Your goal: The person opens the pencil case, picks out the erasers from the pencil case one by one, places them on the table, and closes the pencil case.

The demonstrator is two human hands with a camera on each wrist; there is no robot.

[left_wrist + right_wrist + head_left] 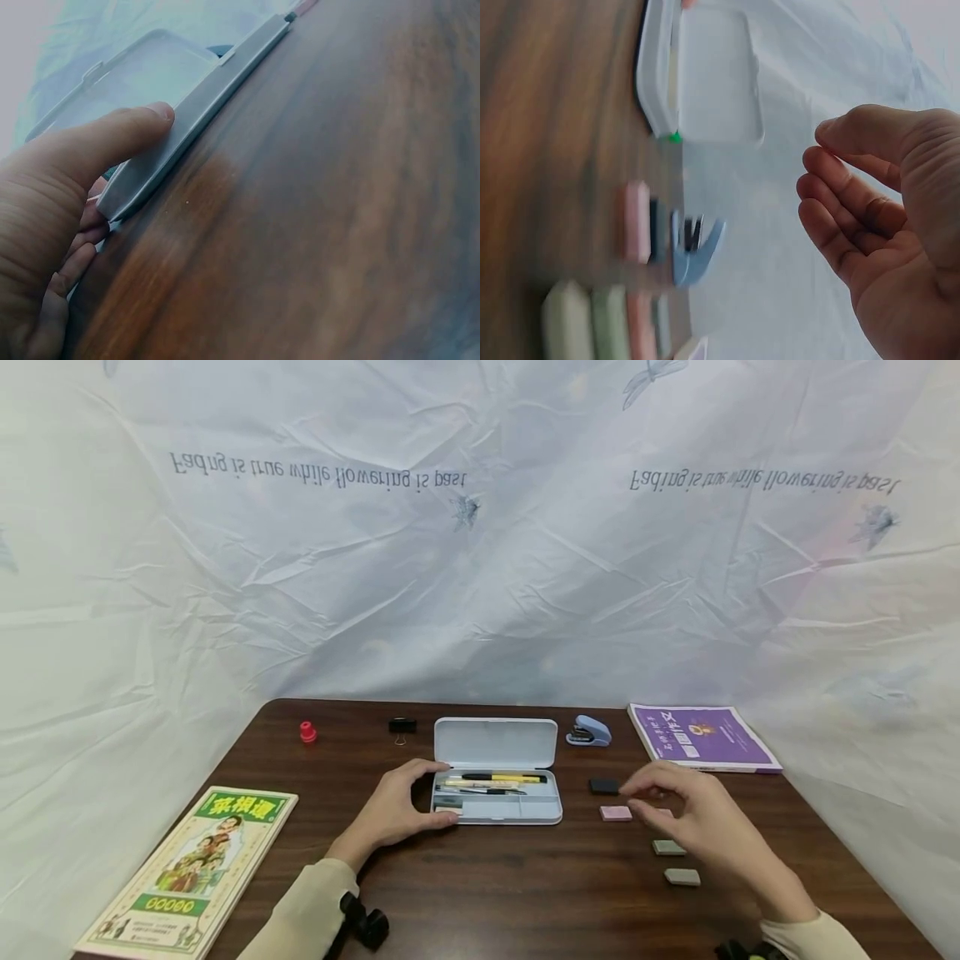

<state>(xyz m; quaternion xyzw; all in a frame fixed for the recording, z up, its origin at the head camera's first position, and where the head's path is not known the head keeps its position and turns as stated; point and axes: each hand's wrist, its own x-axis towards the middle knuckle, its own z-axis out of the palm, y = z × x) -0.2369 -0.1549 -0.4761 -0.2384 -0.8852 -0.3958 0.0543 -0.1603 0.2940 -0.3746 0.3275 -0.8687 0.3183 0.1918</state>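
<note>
A pale blue pencil case [517, 810] lies open mid-table with its lid up; a yellow pen [504, 777] and other pens lie inside. My left hand [420, 795] grips its left end, thumb on the far side and fingers at the near corner; in the left wrist view the thumb of that hand [75, 172] presses the case's wall [187, 127]. My right hand [660, 797] hovers just above a pink eraser [616, 813] and beside a black eraser [603, 787]. In the right wrist view this hand [855, 195] is empty, fingers loosely bent.
Two grey-green erasers [668, 847] [682, 877] lie under my right hand. A blue stapler [588, 732] and a purple book [701, 737] sit at the back right. Back left are a binder clip [402, 725] and a red knob [308, 732]; a green-yellow book [191, 868] lies front left.
</note>
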